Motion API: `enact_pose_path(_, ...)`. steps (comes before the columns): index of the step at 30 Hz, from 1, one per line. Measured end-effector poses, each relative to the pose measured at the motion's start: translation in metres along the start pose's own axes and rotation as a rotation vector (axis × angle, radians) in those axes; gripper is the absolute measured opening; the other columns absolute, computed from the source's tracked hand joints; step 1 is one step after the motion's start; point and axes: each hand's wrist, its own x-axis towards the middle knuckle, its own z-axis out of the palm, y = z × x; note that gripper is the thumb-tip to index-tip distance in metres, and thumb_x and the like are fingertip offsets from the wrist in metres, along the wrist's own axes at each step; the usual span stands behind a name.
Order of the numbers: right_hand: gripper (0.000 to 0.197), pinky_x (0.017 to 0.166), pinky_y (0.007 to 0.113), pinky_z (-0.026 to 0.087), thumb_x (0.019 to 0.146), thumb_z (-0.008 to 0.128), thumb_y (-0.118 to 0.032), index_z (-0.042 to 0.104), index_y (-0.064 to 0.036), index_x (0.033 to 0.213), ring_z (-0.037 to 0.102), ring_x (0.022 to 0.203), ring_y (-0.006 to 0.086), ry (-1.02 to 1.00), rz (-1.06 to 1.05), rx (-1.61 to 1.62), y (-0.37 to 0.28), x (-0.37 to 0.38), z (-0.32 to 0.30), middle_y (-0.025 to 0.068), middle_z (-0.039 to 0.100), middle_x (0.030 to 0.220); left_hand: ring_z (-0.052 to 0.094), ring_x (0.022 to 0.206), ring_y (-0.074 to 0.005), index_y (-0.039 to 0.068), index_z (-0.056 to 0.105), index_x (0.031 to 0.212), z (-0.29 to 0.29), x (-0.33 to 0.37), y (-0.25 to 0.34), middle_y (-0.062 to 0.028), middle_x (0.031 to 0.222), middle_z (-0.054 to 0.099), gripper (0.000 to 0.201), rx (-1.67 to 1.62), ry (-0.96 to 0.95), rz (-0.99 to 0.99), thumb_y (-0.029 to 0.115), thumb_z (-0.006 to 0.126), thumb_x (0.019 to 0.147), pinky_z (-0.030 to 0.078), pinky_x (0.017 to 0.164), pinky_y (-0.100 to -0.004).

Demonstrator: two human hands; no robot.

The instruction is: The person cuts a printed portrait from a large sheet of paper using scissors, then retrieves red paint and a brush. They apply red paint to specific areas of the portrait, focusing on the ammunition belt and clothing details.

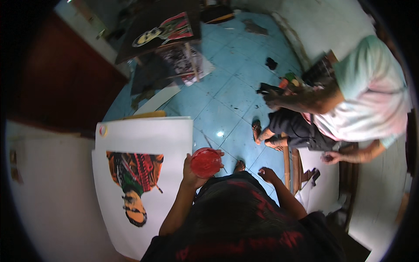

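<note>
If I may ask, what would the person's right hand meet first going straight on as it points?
Ahead of the right hand the way looks free, with only blue floor tiles in line, though depth is hard to judge here.

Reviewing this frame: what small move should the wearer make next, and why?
Probably bring the right hand over to steady the red container: the left hand alone supports it, near the painted sheet, while the right hangs apart, seemingly empty.

Upper garment: black shirt (238, 212), lower centre of the frame, marked with irregular red patches (290, 239) at right of centre and along the lower edge. Sleeves (321, 227): short, dark, leaving both forearms (177, 210) uncovered.
</note>
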Motion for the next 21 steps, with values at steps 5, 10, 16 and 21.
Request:
enact_pose_path(5, 0.037, 0.084, 0.041, 0.051, 0.088, 0.062, -0.038, 0.065, -0.0063, 0.108, 0.065, 0.095, 0.0339, 0.106, -0.093, -0.060, -0.012, 0.003, 0.002, 0.0149, 0.069, 0.099, 0.060, 0.108, -0.0422, 0.000, 0.040, 0.140, 0.004, 0.017, -0.006, -0.0302, 0.134, 0.047, 0.096, -0.005, 0.028, -0.070, 0.078, 0.044, 0.083, 0.053, 0.088, -0.0528)
enact_pose_path(10, 0.040, 0.084, 0.040, 0.052, 0.086, 0.063, -0.036, 0.064, -0.0070, 0.114, 0.067, 0.097, 0.0315, 0.116, 0.200, 0.248, -0.038, -0.040, 0.012, 0.0167, 0.069, 0.104, 0.062, 0.101, -0.0392, -0.001, 0.040, 0.139, 0.010, 0.021, -0.001, -0.0262, 0.132, 0.051, 0.096, 0.048, 0.091, -0.164, 0.078, 0.043, 0.084, 0.056, 0.082, -0.0508)
enact_pose_path(16, 0.039, 0.086, 0.040, 0.051, 0.087, 0.066, -0.037, 0.064, -0.0083, 0.112, 0.066, 0.101, 0.0316, 0.069, 0.517, 0.286, 0.003, -0.105, 0.095, 0.0153, 0.069, 0.106, 0.062, 0.099, -0.0371, -0.006, 0.040, 0.138, -0.005, 0.017, 0.004, -0.0250, 0.134, 0.049, 0.100, 0.085, 0.083, -0.296, 0.077, 0.045, 0.083, 0.055, 0.082, -0.0494)
enact_pose_path(21, 0.039, 0.087, 0.042, 0.051, 0.087, 0.066, -0.039, 0.065, -0.0085, 0.111, 0.065, 0.101, 0.0330, 0.103, 0.541, 0.237, 0.023, -0.155, 0.146, 0.0152, 0.069, 0.106, 0.061, 0.099, -0.0359, -0.004, 0.042, 0.136, 0.001, 0.015, -0.003, -0.0235, 0.133, 0.049, 0.097, 0.058, 0.067, -0.336, 0.077, 0.046, 0.084, 0.055, 0.081, -0.0454)
